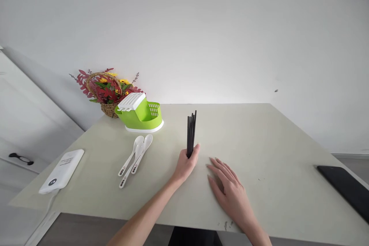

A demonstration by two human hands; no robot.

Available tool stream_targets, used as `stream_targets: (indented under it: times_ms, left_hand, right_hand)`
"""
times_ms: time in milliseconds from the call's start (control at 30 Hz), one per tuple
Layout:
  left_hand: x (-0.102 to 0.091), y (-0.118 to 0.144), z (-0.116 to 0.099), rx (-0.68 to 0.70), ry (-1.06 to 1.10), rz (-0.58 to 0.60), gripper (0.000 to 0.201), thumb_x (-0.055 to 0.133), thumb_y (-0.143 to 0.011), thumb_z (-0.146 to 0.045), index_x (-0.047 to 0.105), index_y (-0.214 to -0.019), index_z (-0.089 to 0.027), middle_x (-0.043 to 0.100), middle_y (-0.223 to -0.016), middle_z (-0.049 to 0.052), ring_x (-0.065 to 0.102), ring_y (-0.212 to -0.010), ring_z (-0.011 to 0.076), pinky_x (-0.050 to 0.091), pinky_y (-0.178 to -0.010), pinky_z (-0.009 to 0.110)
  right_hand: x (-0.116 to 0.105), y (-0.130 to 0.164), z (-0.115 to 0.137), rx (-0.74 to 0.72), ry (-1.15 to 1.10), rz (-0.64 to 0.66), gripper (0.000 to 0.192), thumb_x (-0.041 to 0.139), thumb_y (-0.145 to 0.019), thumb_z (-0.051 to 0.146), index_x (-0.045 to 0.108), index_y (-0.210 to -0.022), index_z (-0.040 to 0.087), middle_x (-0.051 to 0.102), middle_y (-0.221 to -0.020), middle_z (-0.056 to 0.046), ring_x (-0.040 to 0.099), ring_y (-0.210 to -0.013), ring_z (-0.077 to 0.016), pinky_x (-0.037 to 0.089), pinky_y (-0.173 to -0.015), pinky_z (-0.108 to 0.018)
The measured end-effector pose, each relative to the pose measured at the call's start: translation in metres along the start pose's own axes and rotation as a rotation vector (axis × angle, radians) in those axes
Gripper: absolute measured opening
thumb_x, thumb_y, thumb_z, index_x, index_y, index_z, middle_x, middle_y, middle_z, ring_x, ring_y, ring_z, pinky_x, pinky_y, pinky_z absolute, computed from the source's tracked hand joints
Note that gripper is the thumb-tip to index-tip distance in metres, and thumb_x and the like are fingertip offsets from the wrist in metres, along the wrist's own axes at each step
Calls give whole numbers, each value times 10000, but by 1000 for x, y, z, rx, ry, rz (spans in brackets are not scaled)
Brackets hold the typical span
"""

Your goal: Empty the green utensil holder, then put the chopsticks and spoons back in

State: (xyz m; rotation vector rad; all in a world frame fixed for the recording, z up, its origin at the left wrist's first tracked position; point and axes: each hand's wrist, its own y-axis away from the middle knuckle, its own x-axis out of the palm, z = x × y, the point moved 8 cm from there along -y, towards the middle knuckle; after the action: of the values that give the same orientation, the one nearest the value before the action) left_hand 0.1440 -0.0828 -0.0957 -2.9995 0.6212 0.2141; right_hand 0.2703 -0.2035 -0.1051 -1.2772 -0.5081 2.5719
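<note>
Left hand (185,165), fingers closed round the lower part of a bundle of black chopsticks (190,134), probably to keep them together, nearly upright over the desk (248,134). Right hand (230,191) (empty, fingers loosely spread) is palm-down beside it. Leftward, three white spoons (139,148) lie before a green basket (131,119), flowers (107,93) behind.

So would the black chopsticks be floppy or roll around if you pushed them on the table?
The black chopsticks probably feel stiff, since they rise from the left hand without sagging. Being so thin, they're likely light. Loose on the table, they might roll or scatter, as they're separate sticks, not one piece.
</note>
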Motion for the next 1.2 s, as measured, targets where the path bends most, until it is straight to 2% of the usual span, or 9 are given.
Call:
stream_targets:
  times_ms: [167,367,533,700,800,900,967,1033,1200]
  left_hand:
    - [1,2,-5,-8,-172,-18,633,474,-962,-704,280,-589,-231,265,-525,-63,278,-506,98,196,-501,268]
    - [1,8,-14,33,-271,-52,592,469,-964,-681,293,-631,-224,259,-587,-61,290,-562,106,231,-533,255]
    - [-25,33,-9,-54,-265,-126,524,483,-948,-702,445,-749,-219,348,-615,-68,345,-543,110,270,-510,232]
    - [-53,63,5,-206,-154,-105,575,318,-972,-752,534,-956,-219,344,-636,-87,293,-453,102,254,-442,233]
    - [-70,75,-3,-184,-358,-120,503,306,-1016,-655,551,-993,-216,479,-673,-46,462,-509,138,372,-501,261]
    - [-78,83,-16,-109,-692,-87,406,281,-1052,-495,557,-988,-203,635,-780,47,661,-737,230,501,-685,336]
    - [-77,89,-22,-58,-865,-49,386,263,-1058,-408,573,-1095,-180,697,-930,114,711,-915,280,530,-785,375]
    - [-74,93,-21,-31,-999,-19,405,267,-1062,-352,557,-1265,-155,701,-1087,158,722,-1000,294,544,-812,379]
    - [-63,103,-8,-63,-1268,35,494,266,-1046,-183,446,-1492,-70,651,-1231,244,749,-809,268,544,-672,350]
  right_hand:
    - [-2,-1,-1,21,-13,2,394,477,-1050,355,614,-1416,306,543,-1562,-7,433,-1497,-248,427,-1215,-497]
    - [-4,-2,1,23,-44,-20,378,469,-1050,348,640,-1383,300,576,-1531,-22,458,-1479,-259,442,-1198,-512]
    - [-3,-1,-1,44,-67,3,374,466,-1051,363,651,-1369,293,577,-1529,-25,465,-1474,-262,461,-1182,-505]
    - [-5,-2,-2,56,-79,10,368,460,-1050,360,668,-1342,274,596,-1509,-37,481,-1462,-267,463,-1176,-509]
    - [-4,-2,-2,67,-87,24,368,455,-1051,361,671,-1336,274,597,-1509,-34,475,-1466,-262,460,-1179,-506]
    - [-3,-1,-4,76,-100,15,359,463,-1048,371,681,-1320,286,601,-1504,-36,483,-1460,-268,464,-1172,-516]
    - [-3,-1,-5,76,-106,4,355,466,-1045,372,687,-1309,283,610,-1495,-44,493,-1452,-272,468,-1167,-521]
    - [-4,0,-5,74,-111,-6,360,456,-1048,365,689,-1307,274,616,-1487,-55,500,-1446,-273,470,-1164,-525]
    - [-5,0,-4,83,-108,7,377,434,-1055,363,681,-1323,267,612,-1492,-55,494,-1449,-270,472,-1163,-526]
